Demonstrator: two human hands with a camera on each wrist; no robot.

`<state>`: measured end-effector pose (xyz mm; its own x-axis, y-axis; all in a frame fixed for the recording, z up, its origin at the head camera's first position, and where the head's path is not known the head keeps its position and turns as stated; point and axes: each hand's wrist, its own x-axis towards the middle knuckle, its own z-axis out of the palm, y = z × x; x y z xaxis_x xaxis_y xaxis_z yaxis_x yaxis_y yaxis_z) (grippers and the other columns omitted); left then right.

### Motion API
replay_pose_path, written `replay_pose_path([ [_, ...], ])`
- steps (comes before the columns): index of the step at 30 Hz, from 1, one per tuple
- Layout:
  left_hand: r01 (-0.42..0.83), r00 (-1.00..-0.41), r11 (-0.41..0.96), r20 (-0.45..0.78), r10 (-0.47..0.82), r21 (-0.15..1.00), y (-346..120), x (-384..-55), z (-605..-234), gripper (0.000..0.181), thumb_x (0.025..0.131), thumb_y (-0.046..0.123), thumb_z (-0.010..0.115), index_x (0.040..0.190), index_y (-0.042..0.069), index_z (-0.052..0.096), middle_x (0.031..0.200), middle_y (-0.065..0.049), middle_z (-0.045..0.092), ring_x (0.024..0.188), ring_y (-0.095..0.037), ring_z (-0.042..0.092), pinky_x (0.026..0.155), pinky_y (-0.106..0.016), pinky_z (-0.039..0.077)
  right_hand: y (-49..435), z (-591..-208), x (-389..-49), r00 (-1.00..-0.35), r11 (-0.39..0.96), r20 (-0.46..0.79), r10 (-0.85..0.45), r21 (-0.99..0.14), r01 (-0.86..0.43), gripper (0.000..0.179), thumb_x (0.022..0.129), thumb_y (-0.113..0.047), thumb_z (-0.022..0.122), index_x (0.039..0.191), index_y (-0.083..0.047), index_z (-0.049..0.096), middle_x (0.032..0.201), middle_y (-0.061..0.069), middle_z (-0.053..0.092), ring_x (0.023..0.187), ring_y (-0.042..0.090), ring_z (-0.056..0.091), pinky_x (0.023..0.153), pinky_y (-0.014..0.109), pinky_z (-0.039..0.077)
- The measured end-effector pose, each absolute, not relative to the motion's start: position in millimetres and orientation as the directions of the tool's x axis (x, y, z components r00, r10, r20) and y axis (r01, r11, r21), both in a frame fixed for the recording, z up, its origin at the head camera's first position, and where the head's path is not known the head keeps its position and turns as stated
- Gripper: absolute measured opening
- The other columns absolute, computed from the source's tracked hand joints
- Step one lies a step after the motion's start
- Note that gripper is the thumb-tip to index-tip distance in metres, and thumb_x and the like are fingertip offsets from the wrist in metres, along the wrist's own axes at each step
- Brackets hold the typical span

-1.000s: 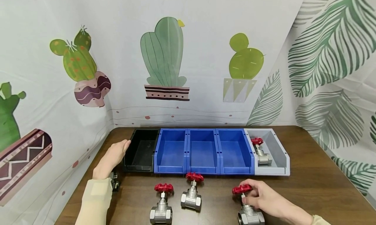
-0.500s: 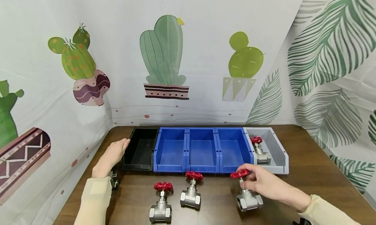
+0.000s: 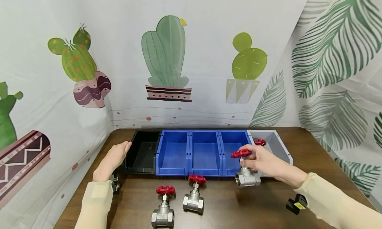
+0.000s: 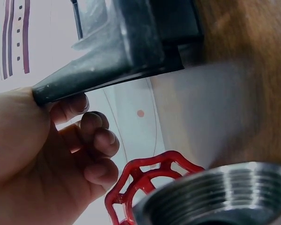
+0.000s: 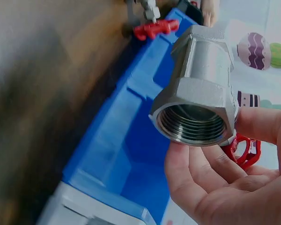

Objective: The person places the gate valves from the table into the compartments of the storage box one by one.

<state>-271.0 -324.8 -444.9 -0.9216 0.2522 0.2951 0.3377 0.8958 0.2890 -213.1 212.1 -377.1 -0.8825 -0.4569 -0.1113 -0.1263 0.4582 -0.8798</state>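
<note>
My right hand point(image 3: 262, 159) grips a gate valve point(image 3: 247, 178) just below its red handwheel. The valve hangs over the front of the right-hand blue bin, its threaded end facing the camera in the right wrist view. My left hand point(image 3: 114, 156) is at the left side of the black bin point(image 3: 143, 171); in the left wrist view its thumb and curled fingers hold the bin's rim. Close by that hand is another valve point(image 4: 215, 197) with a red handwheel, hidden in the head view. Two more valves point(image 3: 163, 215) point(image 3: 194, 202) stand on the table.
Three blue bins point(image 3: 174, 171) stand in a row between the black bin and a grey bin point(image 3: 285, 149). A valve's red handwheel point(image 3: 260, 142) shows in the grey bin, partly behind my right hand. A printed cloth point(image 3: 209, 56) hangs behind the wooden table point(image 3: 221, 205).
My right hand has lifted the valve off the table and carried it forward and slightly left, up to the bins' front. The left hand keeps its place at the black bin.
</note>
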Motion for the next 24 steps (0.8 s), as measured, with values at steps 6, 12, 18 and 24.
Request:
replay_pose_path([
  [6,0.347,-0.916,0.896,0.305,0.261,0.277,-325,-271,-445,0.024,0.104,0.010,0.045,0.092,-0.005,0.059,0.077,-0.015,0.062,0.081,-0.044,0.063,0.073,-0.054,0.049,209,-371,-236,-0.908,0.494,-0.096,-0.408,-0.859,-0.132,0.046,0.090,-0.004,0.067,0.129,0.010,0.047,0.088,0.013,0.067,0.070,0.021,0.059,0.061,0.032,0.053],
  [12,0.333,-0.923,0.898,0.296,0.247,0.287,-323,-272,-444,0.026,0.105,0.012,0.044,0.094,-0.006,0.059,0.080,-0.017,0.062,0.082,-0.044,0.063,0.073,-0.054,0.048,206,-374,-258,-0.926,0.495,-0.064,-0.372,-0.858,-0.139,0.041,0.091,0.000,0.064,0.127,0.012,0.047,0.091,0.017,0.065,0.069,0.019,0.057,0.056,0.030,0.049],
  [18,0.328,-0.925,0.901,0.291,0.245,0.283,-324,-271,-442,0.026,0.105,0.011,0.043,0.090,-0.004,0.057,0.077,-0.015,0.061,0.081,-0.044,0.062,0.071,-0.054,0.048,200,-385,-273,-0.940,0.537,-0.071,-0.333,-0.834,-0.128,0.039,0.091,0.001,0.062,0.126,0.010,0.048,0.094,0.017,0.065,0.073,0.018,0.058,0.057,0.031,0.049],
  [24,0.321,-0.929,0.903,0.281,0.242,0.285,-322,-269,-441,0.027,0.106,0.013,0.043,0.084,0.001,0.053,0.070,-0.009,0.055,0.073,-0.039,0.061,0.066,-0.051,0.047,193,-396,-280,-0.955,0.624,-0.083,-0.284,-0.772,-0.119,0.038,0.091,-0.001,0.063,0.126,0.008,0.051,0.091,0.014,0.067,0.071,0.018,0.058,0.060,0.032,0.048],
])
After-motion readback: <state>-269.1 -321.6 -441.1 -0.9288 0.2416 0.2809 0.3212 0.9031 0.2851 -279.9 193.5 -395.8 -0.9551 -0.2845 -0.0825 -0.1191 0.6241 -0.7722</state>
